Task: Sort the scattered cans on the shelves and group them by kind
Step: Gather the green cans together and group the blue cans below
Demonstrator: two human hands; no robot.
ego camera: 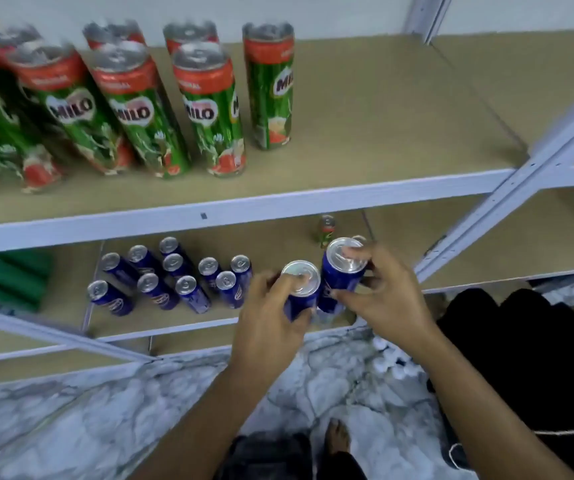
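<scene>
My left hand (271,320) grips a blue can (299,289) at the front of the lower shelf (469,244). Right beside it, my right hand (379,289) holds a second blue can (341,271), fingers curled over its lid. Several more blue cans (174,275) stand grouped to the left on the same shelf. Farther back on that shelf, a single green Milo can (327,230) stands alone. Several green Milo cans (140,109) stand in rows on the upper shelf (382,109).
Green packs (8,278) lie at the lower shelf's left end. A white diagonal brace (521,188) crosses the right of the rack, another (53,337) at the lower left. Marble floor (105,427) lies below, with a dark cloth (528,358) to the right.
</scene>
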